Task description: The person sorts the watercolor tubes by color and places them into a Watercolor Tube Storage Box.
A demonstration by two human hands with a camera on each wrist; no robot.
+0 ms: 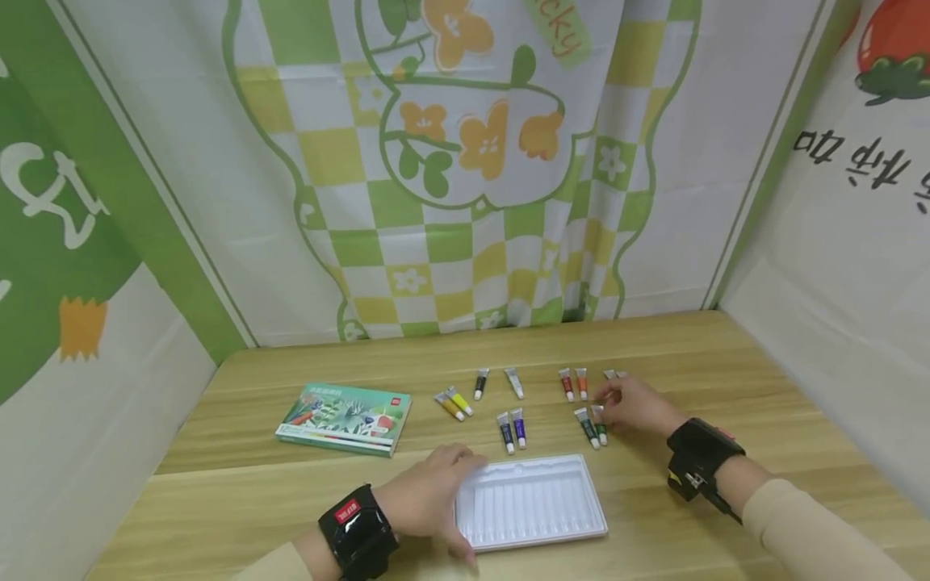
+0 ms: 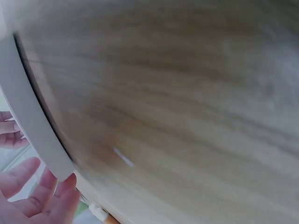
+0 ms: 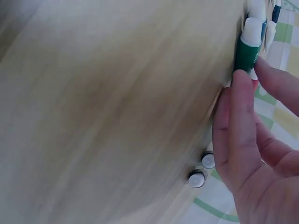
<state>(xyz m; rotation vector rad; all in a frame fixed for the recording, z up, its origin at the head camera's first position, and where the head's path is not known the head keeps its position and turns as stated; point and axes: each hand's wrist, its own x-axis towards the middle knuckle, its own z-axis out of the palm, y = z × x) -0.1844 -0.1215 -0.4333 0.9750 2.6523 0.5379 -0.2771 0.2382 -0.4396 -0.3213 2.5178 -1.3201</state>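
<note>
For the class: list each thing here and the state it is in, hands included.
White tray: flat, slots empty
Small tubes: lying down, mostly paired, visible ones capped
Box: lying flat, looks closed
Left hand: holding the white tray
Right hand: pinching a green tube
Wristbands: strapped on
Curtain: hanging

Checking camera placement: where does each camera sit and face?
Head: worn on the head, facing forward and down at table, tray and tubes; left grip, right grip, sleeves show.
Left wrist: worn there, facing table and tray edge; left grip shows, plus other fingers, owner unclear.
Right wrist: worn there, facing table and green tube; right grip shows.
Shared: head and right wrist both show the right grip at the green tube.
</note>
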